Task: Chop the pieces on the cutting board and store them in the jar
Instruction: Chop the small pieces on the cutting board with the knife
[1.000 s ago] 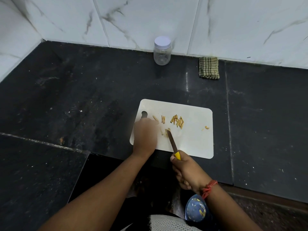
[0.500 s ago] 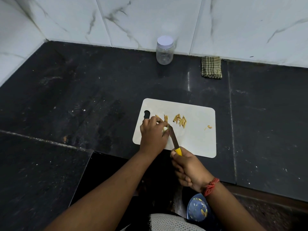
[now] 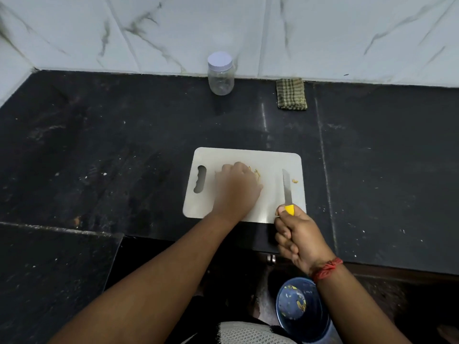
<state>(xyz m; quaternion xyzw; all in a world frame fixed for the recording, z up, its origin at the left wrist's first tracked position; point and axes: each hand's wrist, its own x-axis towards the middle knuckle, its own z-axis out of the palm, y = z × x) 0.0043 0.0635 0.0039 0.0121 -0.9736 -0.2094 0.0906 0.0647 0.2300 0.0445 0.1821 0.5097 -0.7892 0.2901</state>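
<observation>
L hand (image 3: 236,187) lies over the middle of the cutting board (image 3: 269,160), knuckles up, covering most of the pieces (image 3: 332,174); it's blurred, so can't tell if the fingers are cupped round the bits or just lying on them. Only a few yellow slivers peek out at its right edge, and one stray bit (image 3: 294,181) sits alone near the board's right edge, just right of the knife blade. R hand (image 3: 298,238) is wrapped tight round the yellow handle of the knife (image 3: 287,188), blade pointing away from the person, roughly parallel to the board's short side, resting on or just above the board; can't tell which. So the main pile is under/next to the L hand, left of the blade w/ a clear strip of board between; the stray is nearer the R hand. The jar (image 3: 220,73) stands upright at the back of the desk against the marble wall, lid on, looks empty, well apart from the board and straight beyond it, a bit left of centre. Judgement: L hand is the nearer one to gather or steady the pieces; jar needs opening before anything goes in. Nothing stands between board and jar. A folded checked cloth (image 3: 291,94) lies right of the jar by the wall; a blue bowl (image 3: 301,309) w/ scraps sits low, below the desk edge near the R wrist.
</observation>
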